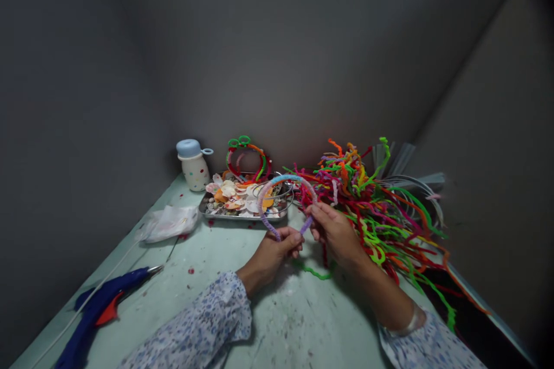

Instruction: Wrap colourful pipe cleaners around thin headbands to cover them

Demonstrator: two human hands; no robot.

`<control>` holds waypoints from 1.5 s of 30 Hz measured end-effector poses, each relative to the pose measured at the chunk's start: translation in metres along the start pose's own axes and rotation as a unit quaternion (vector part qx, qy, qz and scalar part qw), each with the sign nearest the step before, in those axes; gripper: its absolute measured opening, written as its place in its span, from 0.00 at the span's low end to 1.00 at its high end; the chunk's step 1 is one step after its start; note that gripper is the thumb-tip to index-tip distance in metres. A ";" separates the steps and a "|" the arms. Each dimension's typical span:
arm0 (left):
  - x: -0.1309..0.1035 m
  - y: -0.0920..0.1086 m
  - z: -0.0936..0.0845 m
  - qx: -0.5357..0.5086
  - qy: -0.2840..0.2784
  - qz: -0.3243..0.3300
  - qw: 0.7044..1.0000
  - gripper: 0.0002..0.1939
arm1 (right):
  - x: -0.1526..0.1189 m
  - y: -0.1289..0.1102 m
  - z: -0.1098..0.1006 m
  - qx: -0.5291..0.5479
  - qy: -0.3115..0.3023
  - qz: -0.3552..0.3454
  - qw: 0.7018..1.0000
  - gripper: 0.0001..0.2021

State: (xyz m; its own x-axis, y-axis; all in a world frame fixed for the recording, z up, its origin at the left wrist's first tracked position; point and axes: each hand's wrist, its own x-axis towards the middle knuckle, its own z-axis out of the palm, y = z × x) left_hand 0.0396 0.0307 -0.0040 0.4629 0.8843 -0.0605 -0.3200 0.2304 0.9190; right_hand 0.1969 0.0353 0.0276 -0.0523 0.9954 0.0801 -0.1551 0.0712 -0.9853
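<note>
Both hands hold a headband [289, 179] wrapped in fuzzy pipe cleaner, pink and light blue along the top and purple toward its ends. The arch stands upright above the table. My left hand [277, 251] pinches near the lower left end, its fingers closed. Higher up, my right hand [332, 229] grips the purple part on the right side. A green pipe cleaner [318, 273] lies on the table just beyond and between the wrists. Behind the headband is a metal tray [242, 217] filled with pale and orange petal-like pieces and small beads.
A blue glue gun [108, 294] with a red trigger and a white cord lies front left. Past it are a plastic packet [171, 223] and a white bottle [194, 170]. Wrapped headbands [246, 155] stand behind the tray. Tangled pipe cleaners [359, 196] cover the right side.
</note>
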 end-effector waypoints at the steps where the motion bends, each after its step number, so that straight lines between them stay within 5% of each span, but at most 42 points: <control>1: 0.000 0.000 0.000 -0.008 0.002 -0.003 1.000 0.16 | 0.000 0.000 0.000 0.010 -0.007 0.004 1.000 0.16; 16: -0.001 0.010 0.001 -0.034 -0.038 0.042 0.998 0.15 | 0.000 0.008 0.006 -0.042 -0.028 0.000 0.999 0.15; 31: 0.002 0.004 -0.006 -0.052 -0.039 -0.003 0.998 0.14 | 0.000 0.014 0.010 -0.073 -0.024 -0.006 0.997 0.14; 38: 0.004 0.001 -0.008 -0.035 0.016 0.010 0.999 0.15 | -0.002 0.020 0.011 -0.117 -0.020 -0.009 0.993 0.14; 45: 0.005 0.000 -0.007 -0.033 0.011 0.016 0.999 0.13 | 0.000 0.026 0.010 -0.080 -0.025 -0.016 0.996 0.14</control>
State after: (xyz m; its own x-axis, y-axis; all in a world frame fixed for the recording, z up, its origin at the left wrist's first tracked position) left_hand 0.0361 0.0375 -0.0069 0.4343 0.8998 -0.0409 -0.3882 0.2280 0.8929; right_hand 0.1826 0.0368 0.0038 -0.0989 0.9884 0.1150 0.0009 0.1157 -0.9933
